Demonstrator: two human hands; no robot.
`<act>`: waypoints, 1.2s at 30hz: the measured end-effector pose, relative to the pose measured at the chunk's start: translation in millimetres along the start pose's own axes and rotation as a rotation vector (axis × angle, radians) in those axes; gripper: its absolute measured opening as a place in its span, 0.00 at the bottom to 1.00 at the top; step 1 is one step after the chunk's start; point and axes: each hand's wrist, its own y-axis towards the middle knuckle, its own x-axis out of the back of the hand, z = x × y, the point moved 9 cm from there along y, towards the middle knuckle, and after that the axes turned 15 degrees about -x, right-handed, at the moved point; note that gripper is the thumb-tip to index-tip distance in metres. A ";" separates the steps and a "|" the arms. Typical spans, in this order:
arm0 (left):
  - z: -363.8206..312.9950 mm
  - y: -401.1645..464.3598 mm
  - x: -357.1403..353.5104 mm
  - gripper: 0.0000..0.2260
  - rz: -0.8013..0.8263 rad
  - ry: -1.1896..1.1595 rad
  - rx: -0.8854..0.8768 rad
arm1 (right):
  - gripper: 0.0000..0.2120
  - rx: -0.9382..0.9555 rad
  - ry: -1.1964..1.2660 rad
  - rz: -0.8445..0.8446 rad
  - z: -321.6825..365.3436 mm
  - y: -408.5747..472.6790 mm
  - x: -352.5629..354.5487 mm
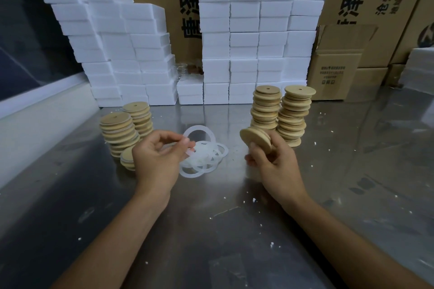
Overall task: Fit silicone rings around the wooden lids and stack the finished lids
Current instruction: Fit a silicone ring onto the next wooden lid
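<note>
My right hand [273, 162] grips a round wooden lid [255, 139], tilted on edge above the metal table. My left hand [157, 157] pinches a translucent silicone ring [199, 133] between thumb and fingers, lifting it over a loose pile of rings [206, 158] lying in the middle. Two tall stacks of wooden lids [279, 115] stand behind my right hand. Left of my left hand are two shorter lid stacks [122, 131] and a low stack [126, 159] partly hidden by that hand.
White foam blocks [244, 37] are piled high along the back of the steel table [211, 218], with cardboard boxes [335, 65] behind and to the right. Small white crumbs dot the tabletop. A white ledge [35, 119] borders the left side.
</note>
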 end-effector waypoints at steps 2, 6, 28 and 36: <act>7.1 -5.3 -7.2 0.06 0.008 -0.169 0.144 | 0.09 -0.101 0.119 0.088 -3.5 -0.6 -7.6; 15.0 -12.4 -18.6 0.13 0.061 -0.293 0.320 | 0.10 -0.199 0.194 0.186 -8.7 -5.4 -19.3; 8.4 -27.1 -42.8 0.07 0.315 -0.271 0.313 | 0.12 -0.192 0.029 0.055 -5.2 -16.3 -25.9; 7.1 -27.4 -47.4 0.05 0.388 -0.169 0.183 | 0.23 -0.244 0.111 0.187 -5.7 -14.3 -24.9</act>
